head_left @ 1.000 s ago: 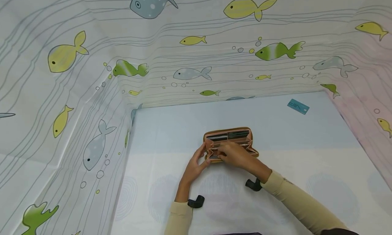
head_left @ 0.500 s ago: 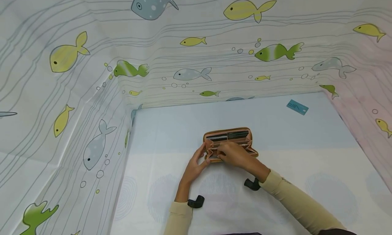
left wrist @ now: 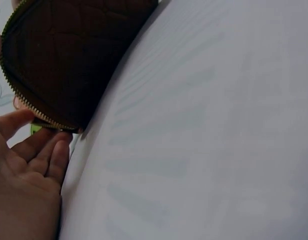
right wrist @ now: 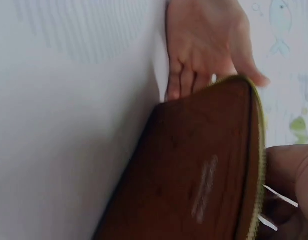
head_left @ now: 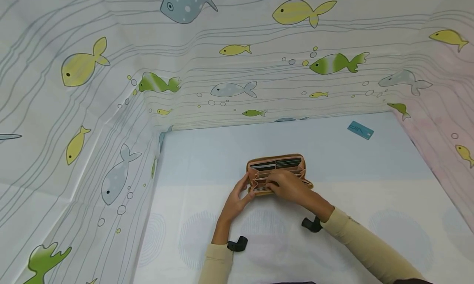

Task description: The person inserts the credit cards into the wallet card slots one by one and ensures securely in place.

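A tan zip-around wallet point(head_left: 275, 157) stands open on the table in the head view. Inside show pink-tan dividers and several dark cards point(head_left: 289, 162) in the far slots. My left hand point(head_left: 235, 199) holds the wallet's left end, with the thumb at its near corner. In the left wrist view, the left fingers point(left wrist: 59, 155) touch the wallet's zip edge. My right hand point(head_left: 286, 186) reaches over the near side, its curled fingertips down at the near slots. Behind the zip edge in the right wrist view, pale slivers show by the right fingers point(right wrist: 289, 165); whether they pinch a card is hidden.
A blue card point(head_left: 361, 130) lies at the table's far right. Fish-patterned sheeting point(head_left: 196, 70) rises behind and beside the white and pale-blue table covering point(head_left: 200, 160). A black wrist mount point(head_left: 237, 243) sits on the left wrist, another point(head_left: 312, 224) on the right.
My right hand has shifted slightly to the right along the wallet's near side, uncovering more of the near slots. My left hand and the wallet stay in place.
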Available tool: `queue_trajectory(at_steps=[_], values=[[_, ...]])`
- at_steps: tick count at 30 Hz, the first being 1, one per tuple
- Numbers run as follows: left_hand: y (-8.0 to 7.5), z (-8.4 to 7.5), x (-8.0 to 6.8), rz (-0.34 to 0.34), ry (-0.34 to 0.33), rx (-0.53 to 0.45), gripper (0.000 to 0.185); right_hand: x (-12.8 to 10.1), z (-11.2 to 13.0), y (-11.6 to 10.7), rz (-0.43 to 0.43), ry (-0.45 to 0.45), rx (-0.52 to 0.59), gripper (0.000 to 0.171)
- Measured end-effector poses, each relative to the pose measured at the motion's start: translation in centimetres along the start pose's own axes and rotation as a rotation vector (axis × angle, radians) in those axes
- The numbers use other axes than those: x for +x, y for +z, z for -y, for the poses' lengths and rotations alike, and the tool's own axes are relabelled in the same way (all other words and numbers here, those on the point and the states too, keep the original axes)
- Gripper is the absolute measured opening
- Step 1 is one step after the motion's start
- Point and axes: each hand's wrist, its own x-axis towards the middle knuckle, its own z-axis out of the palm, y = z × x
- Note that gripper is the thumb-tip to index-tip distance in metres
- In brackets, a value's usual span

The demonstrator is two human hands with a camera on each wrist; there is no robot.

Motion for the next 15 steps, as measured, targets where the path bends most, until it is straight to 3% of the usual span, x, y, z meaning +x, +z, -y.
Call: queue_trajectory(at_steps=[4,10,15], values=[[0.0,-0.1,0.0,-0.007,-0.012,0.010,0.071,-0.3,-1.5,-1.4,-0.092,0.053,0.005,0.005],[-0.1,-0.3,-0.1,0.020,-0.044,0.014,0.072,-1.3,-4.8,-5.1,-0.149,0.176,0.017,0.009],[-0.1,-0.3,0.0,0.022,-0.045,0.009,0.072,-2.3,-8.6,-8.0,-0.204,0.260,-0.047,0.009]])
